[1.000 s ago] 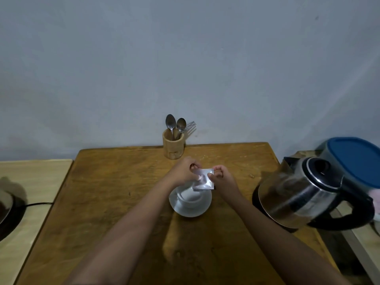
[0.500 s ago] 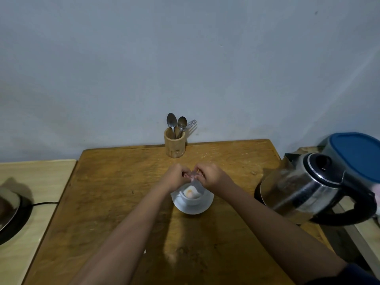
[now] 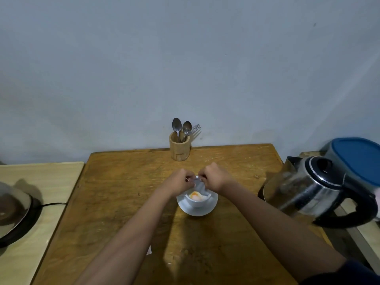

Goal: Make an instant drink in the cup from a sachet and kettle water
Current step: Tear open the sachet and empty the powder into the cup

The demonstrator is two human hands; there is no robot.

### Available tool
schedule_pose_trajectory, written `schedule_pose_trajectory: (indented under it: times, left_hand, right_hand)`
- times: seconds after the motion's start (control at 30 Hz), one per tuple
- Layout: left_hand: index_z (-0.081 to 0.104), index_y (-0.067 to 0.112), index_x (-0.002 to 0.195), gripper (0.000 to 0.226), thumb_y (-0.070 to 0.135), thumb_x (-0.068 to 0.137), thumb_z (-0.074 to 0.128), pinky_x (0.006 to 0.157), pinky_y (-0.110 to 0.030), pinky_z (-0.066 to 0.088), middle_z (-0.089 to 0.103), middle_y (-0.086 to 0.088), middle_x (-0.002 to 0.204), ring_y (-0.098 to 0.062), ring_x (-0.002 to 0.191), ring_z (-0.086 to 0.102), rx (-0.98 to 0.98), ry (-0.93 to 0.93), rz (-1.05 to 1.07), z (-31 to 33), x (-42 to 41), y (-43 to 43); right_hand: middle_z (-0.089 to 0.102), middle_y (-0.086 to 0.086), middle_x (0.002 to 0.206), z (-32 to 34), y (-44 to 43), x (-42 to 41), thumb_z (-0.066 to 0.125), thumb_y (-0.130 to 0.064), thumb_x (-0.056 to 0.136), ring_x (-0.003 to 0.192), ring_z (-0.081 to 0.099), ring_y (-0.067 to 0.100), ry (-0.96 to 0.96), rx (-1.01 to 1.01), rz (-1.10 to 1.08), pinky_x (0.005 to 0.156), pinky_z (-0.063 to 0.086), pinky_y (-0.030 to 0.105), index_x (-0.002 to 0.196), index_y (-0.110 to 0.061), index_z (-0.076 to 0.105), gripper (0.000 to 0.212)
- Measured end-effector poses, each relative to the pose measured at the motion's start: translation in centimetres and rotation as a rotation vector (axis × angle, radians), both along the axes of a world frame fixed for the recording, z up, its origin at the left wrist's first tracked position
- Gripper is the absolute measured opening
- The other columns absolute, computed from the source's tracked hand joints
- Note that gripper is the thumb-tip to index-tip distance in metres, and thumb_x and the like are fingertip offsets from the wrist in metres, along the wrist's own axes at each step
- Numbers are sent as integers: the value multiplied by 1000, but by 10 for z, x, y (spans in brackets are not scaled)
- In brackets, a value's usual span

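Left hand (image 3: 178,182) and right hand (image 3: 213,177) pinch sachet (image 3: 197,184) over white cup (image 3: 198,199) on saucer (image 3: 211,206), mid wooden surface (image 3: 123,192). Pale-orange powder in cup. Kettle (image 3: 312,188) at 3 o'clock; utensil holder (image 3: 179,149) at 12.

Dim, soft focus; forearm shadows on table (image 3: 115,194); edges warped.

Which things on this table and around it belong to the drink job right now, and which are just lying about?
In the job:
- small clear sachet, pinched by left hand and right hand
- white cup holding pale and orange powder
- white saucer
- steel kettle with black handle

Lying about:
- wooden holder with metal spoons and a fork
- blue-lidded container
- corded black appliance
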State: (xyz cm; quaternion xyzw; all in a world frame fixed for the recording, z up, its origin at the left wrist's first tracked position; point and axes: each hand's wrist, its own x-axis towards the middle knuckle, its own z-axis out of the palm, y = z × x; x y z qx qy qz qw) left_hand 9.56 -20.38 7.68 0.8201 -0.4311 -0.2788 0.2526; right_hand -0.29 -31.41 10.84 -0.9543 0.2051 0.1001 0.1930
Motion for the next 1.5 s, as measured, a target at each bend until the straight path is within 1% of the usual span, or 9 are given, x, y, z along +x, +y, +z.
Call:
schedule_pose_trajectory:
  times: [0.2,0.33,0.57,0.87,1.0,1.13,1.27,1.4,1.5]
  left_hand:
    - [70,7,91,14,4,81,59,67,-31,44,64,-7,80,-19,74,55,-9,-81,-18,5,-2,2]
    - [70,9,95,20,4,81,56,76,-36,50,71,-12,93,-23,86,63,-86,-92,16,7,-4,4]
    - [72,8,100,20,6,84,60,70,-14,42,73,-10,98,-14,85,61,-198,-84,9,9,-8,9]
    - [71,6,103,21,14,85,62,80,-31,51,74,-12,100,-22,91,66,-224,-21,14,8,-11,15]
    - [72,7,101,20,14,86,60,77,-27,48,74,-11,100,-19,90,66,-213,-14,39,5,-8,16]
    - [72,9,101,20,16,87,59,80,-34,51,74,-11,99,-21,90,66,-220,-34,44,6,-8,14]
    - [72,8,102,20,13,86,61,72,-14,46,73,-9,103,-12,88,62,-229,22,49,3,-7,15]
    - [71,6,101,19,12,86,61,78,-26,49,72,-10,99,-14,88,60,-231,91,97,3,-5,15]
    - [69,12,96,14,15,87,59,70,-28,44,65,-3,85,-13,76,54,-251,156,168,1,-4,19]
  right_hand:
    - [66,9,86,5,5,-4,55,-11,85,77,60,26,-7,14,-7,60,43,32,89,-7,68,14]
    - [52,5,63,5,8,-6,54,0,83,72,57,29,-8,-29,-57,58,39,31,53,-15,47,34]
    - [62,12,77,4,11,-9,57,-1,83,74,58,26,-66,-19,-127,62,42,31,79,-7,70,15]
    - [50,5,67,7,17,-10,57,-1,84,69,52,24,-34,-44,-134,60,39,30,66,-12,62,22]
    - [59,8,76,6,16,-9,60,-13,87,70,56,23,-64,8,-150,61,41,30,89,-4,72,15]
    - [62,11,82,6,16,-9,59,-15,89,75,58,25,-76,-2,-124,64,43,31,92,-5,71,17]
    - [65,13,92,7,15,-7,57,-13,89,76,57,23,-72,-11,-134,64,42,31,92,-7,72,16]
    - [61,6,80,5,13,-9,61,-13,86,76,57,21,-92,46,-167,63,44,31,87,-9,71,11]
    - [58,4,75,6,14,-8,58,-12,85,72,54,20,-133,90,-234,64,46,35,71,-17,63,16]
